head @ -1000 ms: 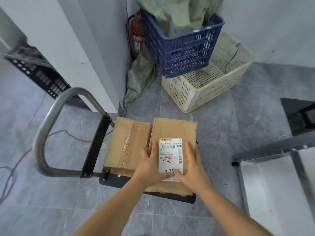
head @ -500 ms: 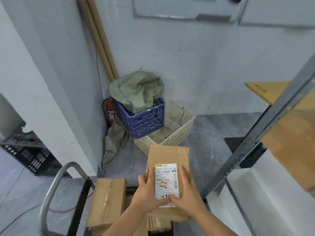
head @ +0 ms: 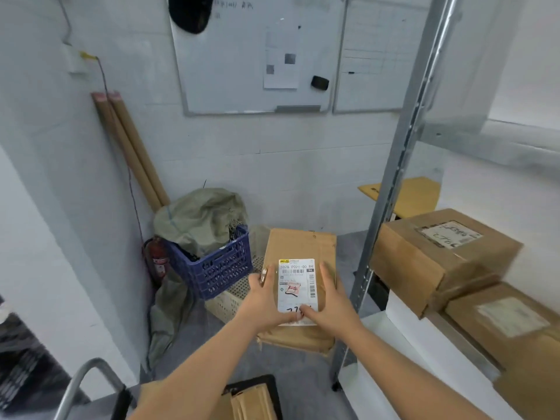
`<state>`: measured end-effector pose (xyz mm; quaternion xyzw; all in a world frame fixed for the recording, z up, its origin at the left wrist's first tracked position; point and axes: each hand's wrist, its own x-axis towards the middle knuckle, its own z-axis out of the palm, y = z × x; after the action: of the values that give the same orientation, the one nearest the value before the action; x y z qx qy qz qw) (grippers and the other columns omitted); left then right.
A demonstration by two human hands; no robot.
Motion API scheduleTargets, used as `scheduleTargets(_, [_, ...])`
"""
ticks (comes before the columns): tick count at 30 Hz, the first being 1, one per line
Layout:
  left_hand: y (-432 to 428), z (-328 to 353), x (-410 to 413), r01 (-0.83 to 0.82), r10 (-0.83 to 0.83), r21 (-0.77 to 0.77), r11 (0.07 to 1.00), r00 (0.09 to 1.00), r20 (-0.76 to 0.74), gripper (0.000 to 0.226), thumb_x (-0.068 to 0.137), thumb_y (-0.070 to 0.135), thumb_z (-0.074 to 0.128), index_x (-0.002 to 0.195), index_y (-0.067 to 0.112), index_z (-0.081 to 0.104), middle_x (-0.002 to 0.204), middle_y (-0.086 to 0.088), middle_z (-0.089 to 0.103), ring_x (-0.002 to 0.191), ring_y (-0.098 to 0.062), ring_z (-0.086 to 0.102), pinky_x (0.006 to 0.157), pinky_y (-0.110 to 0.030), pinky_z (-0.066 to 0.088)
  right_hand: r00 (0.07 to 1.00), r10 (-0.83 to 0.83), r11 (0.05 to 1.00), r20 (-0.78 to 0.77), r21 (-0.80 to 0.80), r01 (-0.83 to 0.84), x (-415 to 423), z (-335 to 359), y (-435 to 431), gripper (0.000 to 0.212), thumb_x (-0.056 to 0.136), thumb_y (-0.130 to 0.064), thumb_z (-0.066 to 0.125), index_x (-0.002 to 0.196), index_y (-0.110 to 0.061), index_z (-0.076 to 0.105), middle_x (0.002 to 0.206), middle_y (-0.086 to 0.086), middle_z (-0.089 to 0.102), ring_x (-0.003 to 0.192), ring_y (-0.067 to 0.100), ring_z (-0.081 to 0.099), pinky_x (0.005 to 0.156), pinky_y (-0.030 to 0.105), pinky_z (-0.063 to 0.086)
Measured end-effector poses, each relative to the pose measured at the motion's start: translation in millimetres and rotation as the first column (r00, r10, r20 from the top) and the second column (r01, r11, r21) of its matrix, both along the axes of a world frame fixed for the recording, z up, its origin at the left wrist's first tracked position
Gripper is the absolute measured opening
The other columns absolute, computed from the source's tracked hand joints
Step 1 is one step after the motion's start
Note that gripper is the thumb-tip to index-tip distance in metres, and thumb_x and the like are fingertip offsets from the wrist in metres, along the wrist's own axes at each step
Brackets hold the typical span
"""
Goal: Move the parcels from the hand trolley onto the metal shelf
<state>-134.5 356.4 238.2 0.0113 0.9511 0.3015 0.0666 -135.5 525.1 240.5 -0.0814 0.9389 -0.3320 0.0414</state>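
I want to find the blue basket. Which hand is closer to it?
The left hand. It grips the parcel's left edge, just right of the blue basket. The right hand grips the parcel's other side, farther away.

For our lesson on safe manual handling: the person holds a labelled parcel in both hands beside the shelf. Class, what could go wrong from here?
1. The parcel is held left of the metal shelf's upright post; swinging it right could knock a corner against the post.
2. The left hand and right hand grip only its near end, so the far end might sag or slip.
3. Boxes already sit on the shelf; free room looks tight.
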Motion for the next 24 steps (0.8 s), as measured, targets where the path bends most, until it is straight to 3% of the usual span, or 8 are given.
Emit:
scheduleTargets(4, [8.0,27.0,-1.7,0.127,-0.129,-0.028,0.991,0.990,-0.057,0.118,0.070,0.051,0.074,0.149,0.021,-0.009,0.140,-0.013,0.014,0.127,-0.030,0.041,0.107,-0.036,0.038,0.995,-0.094,0.995,-0.042,-0.030,0.093,11.2,19.0,7.8,0.106,0.080,-0.037,0.068,0.147,-0.027,-0.014,0.158,0.004,-0.006,0.131,0.024,0.043,0.107,0.035,0.036])
scheduleTargets(11, [21.1,67.3,7.5,0.335,-0.343,-0.085,0.938,0.934,-0.104,0.118,0.070,0.053,0.073,0.149,0.021,-0.009,0.142,-0.015,0.015,0.129,-0.032,0.039,0.108,-0.036,0.037,0.948,-0.308,0.950,-0.078,-0.076,0.303,49.3,44.8,16.1,0.105,0.081,-0.039,0.067,0.147,-0.028,-0.015,0.158,0.004,-0.011,0.145,0.026,0.016,0.115,0.038,0.023])
scheduleTargets(15, [39.6,86.5,24.9,0.491,-0.502,-0.110,0.864,0.856,-0.125,0.116,0.072,0.051,0.072,0.149,0.016,-0.009,0.143,-0.013,0.018,0.136,-0.029,0.025,0.110,-0.034,0.030,0.891,-0.442,0.896,-0.098,-0.083,0.436,84.4,57.0,25.8,0.103,0.081,-0.039,0.066,0.147,-0.026,-0.012,0.158,0.005,-0.011,0.145,0.026,0.013,0.115,0.038,0.022])
scheduleTargets(19, [67.2,99.0,52.4,0.610,-0.631,-0.170,0.774,0.767,-0.120,0.103,0.080,0.047,0.067,0.148,0.017,-0.004,0.147,-0.012,0.014,0.137,-0.027,0.025,0.109,-0.034,0.032,0.832,-0.550,0.834,-0.067,-0.098,0.543,126.2,61.3,46.3,0.104,0.079,-0.040,0.067,0.147,-0.028,-0.011,0.158,0.007,-0.008,0.146,0.027,0.011,0.115,0.039,0.021])
scheduleTargets(24, [111.3,102.8,89.0,0.726,-0.749,-0.187,0.662,0.653,-0.114,0.110,0.078,0.055,0.066,0.149,0.020,-0.010,0.155,-0.011,0.005,0.142,-0.029,0.021,0.110,-0.039,0.033,0.732,-0.677,0.736,-0.071,-0.087,0.672,190.2,72.5,77.7,0.100,0.080,-0.038,0.066,0.148,-0.029,-0.007,0.159,0.006,-0.001,0.145,0.028,0.015,0.114,0.037,0.022])
